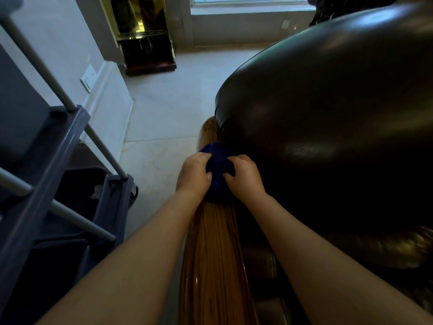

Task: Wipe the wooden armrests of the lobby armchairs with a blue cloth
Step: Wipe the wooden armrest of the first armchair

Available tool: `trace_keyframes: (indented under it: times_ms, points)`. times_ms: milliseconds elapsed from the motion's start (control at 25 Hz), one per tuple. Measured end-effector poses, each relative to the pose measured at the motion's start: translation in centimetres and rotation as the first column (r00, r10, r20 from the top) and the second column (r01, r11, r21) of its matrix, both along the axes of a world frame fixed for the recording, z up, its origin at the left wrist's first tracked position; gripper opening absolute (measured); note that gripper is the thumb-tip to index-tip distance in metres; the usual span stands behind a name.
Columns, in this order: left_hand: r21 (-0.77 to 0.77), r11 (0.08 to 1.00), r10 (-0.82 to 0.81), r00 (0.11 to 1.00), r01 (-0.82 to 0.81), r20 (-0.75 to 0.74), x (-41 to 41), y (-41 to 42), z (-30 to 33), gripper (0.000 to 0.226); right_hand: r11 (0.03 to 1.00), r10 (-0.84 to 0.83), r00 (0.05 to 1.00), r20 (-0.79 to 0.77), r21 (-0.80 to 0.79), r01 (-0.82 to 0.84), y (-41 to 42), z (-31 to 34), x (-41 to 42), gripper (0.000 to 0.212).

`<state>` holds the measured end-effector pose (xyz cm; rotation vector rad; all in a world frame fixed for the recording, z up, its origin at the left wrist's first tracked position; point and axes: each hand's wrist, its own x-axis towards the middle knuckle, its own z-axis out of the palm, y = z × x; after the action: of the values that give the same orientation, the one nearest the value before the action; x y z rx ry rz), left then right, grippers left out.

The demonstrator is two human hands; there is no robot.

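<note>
A glossy wooden armrest [213, 254] runs away from me up the middle of the head view. A bunched dark blue cloth [219, 165] lies on it, far along its length. My left hand [194, 173] grips the cloth's left side and my right hand [244, 175] grips its right side, both pressing it onto the wood. Beyond the cloth, the rounded far end of the armrest [207, 130] shows. The armchair's dark leather back [328, 113] bulges to the right of the armrest.
A grey cleaning cart [49, 172] with metal rails stands close on the left, a dark bin on its lower shelf. Pale floor tiles [164, 109] stretch ahead to a gold and dark stand [146, 43] by the wall. A window is at the back.
</note>
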<state>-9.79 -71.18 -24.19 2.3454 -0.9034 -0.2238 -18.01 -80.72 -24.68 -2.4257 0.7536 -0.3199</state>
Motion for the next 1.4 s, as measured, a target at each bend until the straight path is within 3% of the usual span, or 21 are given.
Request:
trace_keyframes:
  times_ms: [120,400,640,880,1160,1400]
  points:
    - [0.061,0.996,0.059,0.998,-0.061,0.038,-0.3,-0.2,1.3,0.033,0.999,-0.050,0.999,0.009,-0.015,0.050,0.0,0.9,-0.1,0.023]
    - [-0.032,0.996,0.083,0.996,-0.084,-0.017,-2.8,2.2,6.3,0.020,1.000,-0.026,0.998,0.059,0.009,0.025,0.5,6.2,-3.8,0.018]
    - [-0.143,0.987,0.057,0.987,-0.079,-0.152,-6.0,4.6,17.2,0.013,0.993,-0.021,0.998,0.061,0.120,0.013,0.8,17.2,-8.2,0.012]
    - [-0.208,0.978,-0.022,0.988,-0.010,-0.150,-10.7,6.9,27.8,0.013,0.997,-0.010,0.996,0.093,0.071,0.003,3.0,28.5,-13.6,0.008]
    - [-0.289,0.955,-0.109,0.981,0.058,-0.163,-19.7,7.3,32.8,0.011,0.996,-0.093,0.991,0.095,-0.006,0.093,4.1,34.4,-22.9,0.007]
    - [-0.219,0.956,-0.240,0.951,0.197,-0.193,-31.4,5.6,34.4,0.012,0.980,-0.183,0.983,0.017,-0.072,0.184,3.1,36.3,-35.4,0.010]
